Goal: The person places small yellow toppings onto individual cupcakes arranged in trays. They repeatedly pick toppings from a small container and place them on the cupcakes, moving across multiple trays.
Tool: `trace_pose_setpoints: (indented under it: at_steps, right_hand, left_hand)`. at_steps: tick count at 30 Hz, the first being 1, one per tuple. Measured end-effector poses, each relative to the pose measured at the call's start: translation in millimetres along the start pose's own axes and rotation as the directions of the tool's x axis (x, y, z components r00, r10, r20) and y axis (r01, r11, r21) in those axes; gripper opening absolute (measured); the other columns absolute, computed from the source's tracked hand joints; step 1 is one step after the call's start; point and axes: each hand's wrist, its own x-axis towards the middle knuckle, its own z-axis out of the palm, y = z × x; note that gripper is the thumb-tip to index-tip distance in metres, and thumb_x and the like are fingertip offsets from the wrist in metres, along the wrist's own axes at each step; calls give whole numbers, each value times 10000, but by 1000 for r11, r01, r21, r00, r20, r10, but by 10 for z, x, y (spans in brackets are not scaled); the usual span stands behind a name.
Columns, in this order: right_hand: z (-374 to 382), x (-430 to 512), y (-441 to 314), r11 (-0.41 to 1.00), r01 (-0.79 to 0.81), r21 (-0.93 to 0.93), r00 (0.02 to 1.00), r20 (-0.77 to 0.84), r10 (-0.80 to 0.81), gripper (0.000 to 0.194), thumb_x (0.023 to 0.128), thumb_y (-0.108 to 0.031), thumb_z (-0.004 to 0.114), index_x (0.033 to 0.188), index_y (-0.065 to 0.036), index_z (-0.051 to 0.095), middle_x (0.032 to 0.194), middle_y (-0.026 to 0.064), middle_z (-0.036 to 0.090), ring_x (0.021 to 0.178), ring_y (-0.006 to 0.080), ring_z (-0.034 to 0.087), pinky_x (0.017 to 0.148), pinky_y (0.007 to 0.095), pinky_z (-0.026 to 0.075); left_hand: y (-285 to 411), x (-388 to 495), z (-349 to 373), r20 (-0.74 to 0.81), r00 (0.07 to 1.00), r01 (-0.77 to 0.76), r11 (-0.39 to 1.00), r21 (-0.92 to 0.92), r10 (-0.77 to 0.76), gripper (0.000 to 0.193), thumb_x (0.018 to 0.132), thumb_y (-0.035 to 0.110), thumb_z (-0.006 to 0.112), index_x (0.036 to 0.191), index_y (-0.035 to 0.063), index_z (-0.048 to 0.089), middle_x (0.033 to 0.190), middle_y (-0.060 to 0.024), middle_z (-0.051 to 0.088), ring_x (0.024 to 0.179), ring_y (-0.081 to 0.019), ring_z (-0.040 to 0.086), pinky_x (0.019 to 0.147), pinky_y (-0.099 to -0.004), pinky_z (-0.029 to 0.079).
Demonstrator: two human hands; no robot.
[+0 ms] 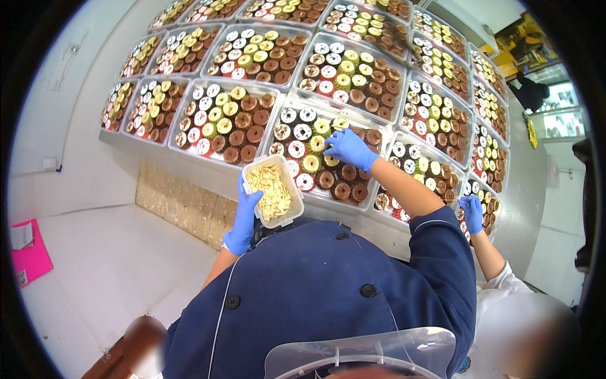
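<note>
In blue gloves, my left hand (246,211) grips a clear plastic tub (297,214) by its left side. Pale yellow flakes (268,192), perhaps sliced almonds, fill much of it. My right hand (351,149) reaches over a clear plastic tray (331,196) of small cupcakes, its bent fingers just above the yellow-topped cupcakes (311,163). Whether flakes sit between those fingertips is hidden. White-topped cupcakes (296,148) lie to the left of the yellow ones; chocolate-topped cupcakes (342,191) stand to their right.
More cupcake trays (255,57) cover the metal table (208,166) on both sides and behind. At right, a co-worker's gloved hand (471,213) holds a thin stick over a tray. A pink sheet (33,260) lies at far left.
</note>
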Motion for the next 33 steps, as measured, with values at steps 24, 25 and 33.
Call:
trace_pose_setpoints:
  at_steps: [24,25,33]
  right_hand:
    - [-1538,223,-1875,713,-289,638,681,-386,622,510,915,-283,698,1398,-161,586,1284,138,629,1134,308,615,989,400,491]
    - [-1513,310,-1873,756,-320,570,716,-377,588,507,923,-302,685,1398,-162,583,1287,144,630,1147,320,609,994,412,490]
    - [-1234,264,-2078,576,-625,527,558,-214,802,310,983,-331,599,1215,-142,680,1188,81,666,1089,300,628,912,428,515]
  left_hand:
    - [296,321,-199,561,808,-69,918,390,-178,835,923,293,597,1598,37,178,1579,-120,347,1445,-228,363,1184,-364,317]
    - [296,330,-188,611,776,-153,894,421,-155,849,928,291,596,1607,38,154,1600,-117,315,1470,-222,324,1198,-362,288]
    - [-154,569,-467,568,716,401,905,139,-405,778,989,300,576,1615,115,153,1628,-104,248,1492,-245,279,1217,-376,244]
